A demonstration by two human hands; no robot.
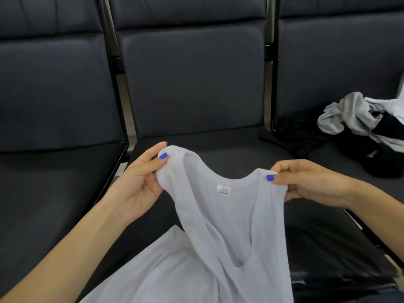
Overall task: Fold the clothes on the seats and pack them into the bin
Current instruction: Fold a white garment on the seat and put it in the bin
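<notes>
Left hand (140,182) and right hand (306,184) each pinched a shoulder strap of the white tank top (229,237). It looked light, limp and droopy (straps seemed the best hold).

The light around me is soft and even, rather dim, with no hard shadows. My white top (229,226) looks a little washed out and its weave smears into blur. The dark seats (192,84) catch a faint sheen. Straight seat edges bow outward toward the corners, and the whole picture looks slightly soft.
</notes>
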